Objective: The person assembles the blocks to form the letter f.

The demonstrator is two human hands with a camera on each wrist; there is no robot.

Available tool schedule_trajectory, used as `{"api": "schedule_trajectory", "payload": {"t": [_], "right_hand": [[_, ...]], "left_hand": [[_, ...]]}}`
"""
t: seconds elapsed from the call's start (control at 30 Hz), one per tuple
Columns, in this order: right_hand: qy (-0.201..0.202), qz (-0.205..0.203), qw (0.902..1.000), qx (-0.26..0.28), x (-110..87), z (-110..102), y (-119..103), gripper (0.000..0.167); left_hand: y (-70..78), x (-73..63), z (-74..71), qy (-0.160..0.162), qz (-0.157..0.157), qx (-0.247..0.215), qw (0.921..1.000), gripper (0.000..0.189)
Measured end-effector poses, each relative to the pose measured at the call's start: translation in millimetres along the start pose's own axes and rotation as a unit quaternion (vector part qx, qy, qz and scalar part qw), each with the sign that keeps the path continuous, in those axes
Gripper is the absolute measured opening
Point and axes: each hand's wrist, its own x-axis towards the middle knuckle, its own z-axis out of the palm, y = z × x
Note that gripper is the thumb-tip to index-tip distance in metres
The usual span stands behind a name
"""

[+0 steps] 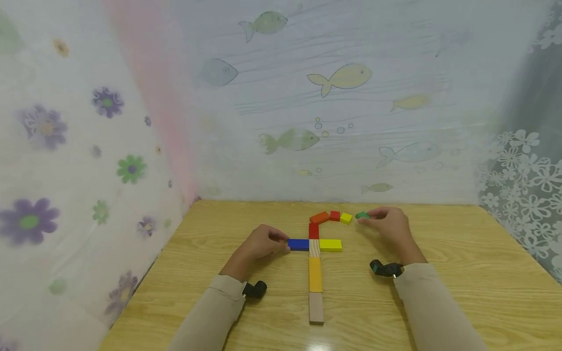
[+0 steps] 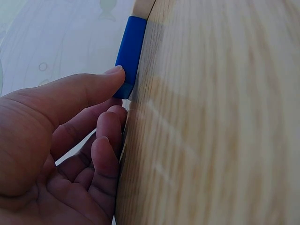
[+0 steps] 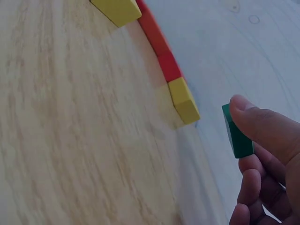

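Note:
A green block [image 3: 240, 133] is pinched between the thumb and fingers of my right hand [image 1: 388, 225], raised off the table in the right wrist view. It is just right of a small yellow block [image 1: 346, 218], with a gap between them. My left hand [image 1: 263, 242] pinches the left end of a blue block [image 1: 298, 244], its thumb [image 2: 101, 86] on the near face. The blue block lies flat against a striped wood block [image 1: 314, 248]. On that block's other side sits a longer yellow block [image 1: 331, 245].
Below the striped block run an orange-yellow block [image 1: 315, 274] and a plain wood block [image 1: 316, 308]. Above it stand a red block [image 1: 313, 231], an orange block [image 1: 319, 217] and a small red block [image 1: 335, 216], curving rightward. A patterned curtain [image 1: 342, 161] hangs behind the table [image 1: 206, 219].

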Motion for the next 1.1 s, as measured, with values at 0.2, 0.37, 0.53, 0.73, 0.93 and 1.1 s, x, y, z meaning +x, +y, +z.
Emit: {"api": "schedule_trajectory", "payload": {"t": [0.2,0.37,0.53,0.73,0.93,1.1], "right_hand": [[-0.010,-0.008,0.9997,-0.021,-0.2,5,0,0.056],[-0.028,-0.010,0.9990,-0.033,-0.7,9,0,0.055],[-0.025,-0.019,0.9981,-0.053,0.0,11,1,0.056],[-0.023,-0.021,0.9970,-0.070,1.4,12,2,0.053],[-0.026,-0.022,0.9964,-0.078,2.7,13,4,0.053],[-0.025,-0.018,0.9967,-0.076,1.8,13,4,0.054]], "left_hand": [[-1.6,0.7,0.0,0.002,0.001,0.004,1.0000,0.025],[-2.1,1.5,0.1,0.003,0.003,0.005,1.0000,0.025],[-2.8,2.6,0.3,0.001,0.004,0.003,1.0000,0.026],[-2.0,1.9,0.4,-0.003,0.000,-0.006,1.0000,0.025],[-2.9,1.7,0.9,-0.002,-0.003,-0.003,1.0000,0.025],[-2.8,2.0,0.6,-0.001,-0.005,0.002,1.0000,0.024]]}}
